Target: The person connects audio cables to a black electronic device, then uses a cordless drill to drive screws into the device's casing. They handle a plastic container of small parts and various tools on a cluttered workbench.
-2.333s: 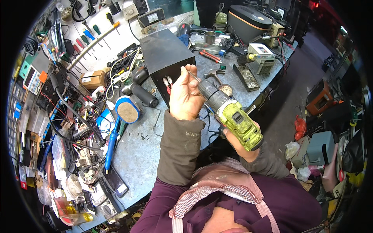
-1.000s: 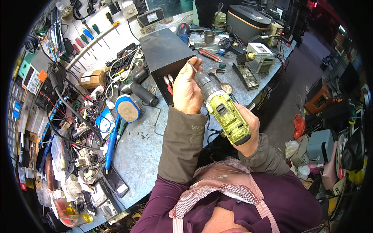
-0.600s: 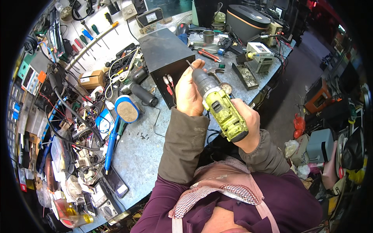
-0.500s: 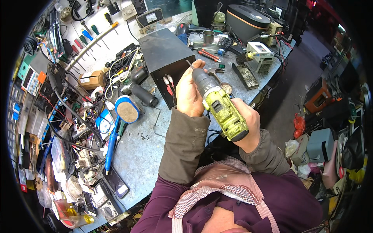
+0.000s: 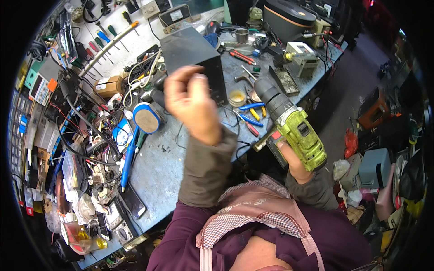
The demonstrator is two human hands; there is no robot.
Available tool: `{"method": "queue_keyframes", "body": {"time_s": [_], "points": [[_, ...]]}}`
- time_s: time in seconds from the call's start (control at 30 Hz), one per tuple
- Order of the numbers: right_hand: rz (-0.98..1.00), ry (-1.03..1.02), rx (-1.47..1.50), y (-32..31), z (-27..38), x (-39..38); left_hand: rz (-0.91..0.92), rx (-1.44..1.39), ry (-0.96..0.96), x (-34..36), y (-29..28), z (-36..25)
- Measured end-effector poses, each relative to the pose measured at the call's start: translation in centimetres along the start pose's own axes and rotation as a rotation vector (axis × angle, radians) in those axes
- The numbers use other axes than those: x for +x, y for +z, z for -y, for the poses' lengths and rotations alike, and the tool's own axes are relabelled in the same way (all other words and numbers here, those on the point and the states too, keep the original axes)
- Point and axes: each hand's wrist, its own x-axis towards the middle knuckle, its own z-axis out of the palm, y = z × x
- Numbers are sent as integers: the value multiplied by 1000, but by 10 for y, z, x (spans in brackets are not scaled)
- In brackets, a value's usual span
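My right hand (image 5: 293,163) grips a yellow-green cordless drill (image 5: 302,140) by its handle, below the body. The drill's dark chuck (image 5: 271,97) tilts up and to the left, and a thin metal bit shows at its tip. Raised in front of the black metal box (image 5: 192,47), my left hand (image 5: 192,104) is blurred, its fingers curled in toward the thumb. What it holds, if anything, cannot be made out. Between the hands on the bench lie pliers with blue handles (image 5: 248,119), a small round tin (image 5: 236,98) and a hammer (image 5: 245,79).
Several dark screws (image 5: 165,148) lie on the blue bench top (image 5: 156,169). A blue-handled tool with a round head (image 5: 147,119) rests beside cluttered cables and parts at the left. Farther back are a metal mug (image 5: 241,35), red pliers (image 5: 242,57) and an open dark tray (image 5: 285,81).
My right hand has carried the drill right and toward me. My left hand has left the chuck and moved left, in front of the black box, uncovering pliers and a tin.
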Motion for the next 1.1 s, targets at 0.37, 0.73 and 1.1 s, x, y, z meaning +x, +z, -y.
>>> {"method": "queue_keyframes", "body": {"time_s": [0.37, 0.73, 1.1], "points": [[173, 171, -19, -59, -52, -64, 587, 349, -175, 67, -101, 58], [180, 340, 267, -40, -89, -38, 720, 472, -285, 97, -99, 54], [37, 569, 387, -27, -116, 24, 521, 895, 61, 20, -71, 9]]}}
